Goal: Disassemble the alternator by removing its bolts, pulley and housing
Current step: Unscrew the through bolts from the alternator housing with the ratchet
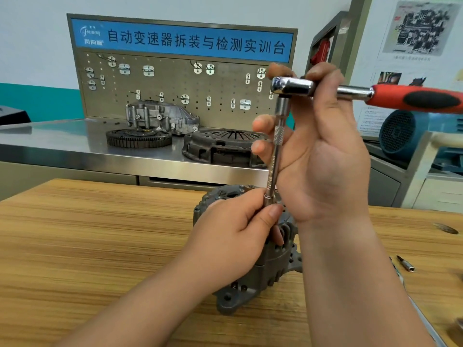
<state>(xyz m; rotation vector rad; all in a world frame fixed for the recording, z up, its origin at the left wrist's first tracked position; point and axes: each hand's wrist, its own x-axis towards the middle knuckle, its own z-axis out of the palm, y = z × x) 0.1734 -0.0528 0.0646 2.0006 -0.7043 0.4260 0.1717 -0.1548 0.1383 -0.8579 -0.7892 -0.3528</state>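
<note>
Head view, low centre: the grey alternator [260, 269] stands on the wooden table [100, 234]. Over it the left hand [238, 236] pinches the lower end of a slim extension bar [275, 159]. Higher, right of centre, the right hand [318, 146] wraps the ratchet [350, 92] near its head, red handle pointing right. Farther back, a clutch plate [220, 144] lies on a steel bench [62, 139] below a pegboard [175, 91].

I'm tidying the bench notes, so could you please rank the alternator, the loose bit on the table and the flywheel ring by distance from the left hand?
1. alternator: under the left hand.
2. loose bit: right, on the wooden table.
3. flywheel ring: far bench, rear left.
</note>
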